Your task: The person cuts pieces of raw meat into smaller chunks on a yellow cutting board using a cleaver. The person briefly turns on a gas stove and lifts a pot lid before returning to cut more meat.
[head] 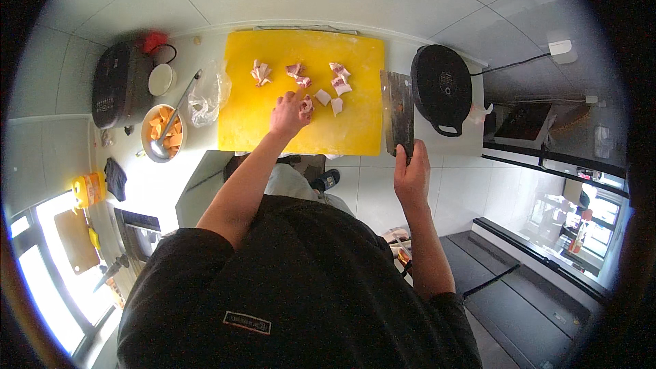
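My left hand [288, 114] is low over a yellow cutting board [256, 128], a piece of raw fatty meat [307, 106] between its thumb and fingers. Just beyond the fingertips lie chunks of red and white meat [297, 73]. One small group of meat pieces [261, 73] sits to the left, another group [340, 79] to the right. Two pale fatty pieces [336, 106] rest nearer to me. My right hand [413, 171] grips the handle of a wide-bladed cleaver [398, 107], its blade along the board's right edge.
Left of the board are a crumpled clear plastic bag [207, 95], a bowl of orange chunks [177, 139] with a metal ladle [161, 148] in it, a white bowl [162, 80] and a black appliance [121, 87]. A black round pan-like appliance [442, 87] stands right of the cleaver.
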Demonstrator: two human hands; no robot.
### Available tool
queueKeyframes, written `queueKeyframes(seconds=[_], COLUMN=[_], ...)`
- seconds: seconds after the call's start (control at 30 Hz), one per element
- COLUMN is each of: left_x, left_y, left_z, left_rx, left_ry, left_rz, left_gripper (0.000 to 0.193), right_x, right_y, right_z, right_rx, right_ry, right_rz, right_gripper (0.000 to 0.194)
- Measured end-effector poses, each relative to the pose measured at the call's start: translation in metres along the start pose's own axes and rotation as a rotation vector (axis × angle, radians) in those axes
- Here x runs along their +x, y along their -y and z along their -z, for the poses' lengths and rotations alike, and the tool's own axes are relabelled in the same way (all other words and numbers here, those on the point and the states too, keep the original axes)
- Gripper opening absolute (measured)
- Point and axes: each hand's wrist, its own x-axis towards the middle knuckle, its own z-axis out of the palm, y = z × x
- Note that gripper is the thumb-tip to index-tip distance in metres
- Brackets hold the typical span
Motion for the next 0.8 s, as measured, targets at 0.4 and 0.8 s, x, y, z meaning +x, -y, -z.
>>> queueKeyframes(seconds=[0.4, 0.8], left_x=[0.025, 0.131], left_y=[0.011, 0.003], left_z=[-0.015, 0.072], left_rx=[-0.106, 0.172], left_ry=[0.085, 0.105], left_rz=[-0.076, -0.018], left_gripper=[0.022, 0.036], right_x=[0.003, -0.002], right_y=[0.014, 0.026], right_z=[-0.001, 0.003], right_rx=[-0.026, 0.006], right_ry=[-0.052, -0.112], right_rz=[-0.082, -0.171], right_gripper=[0.022, 0.024])
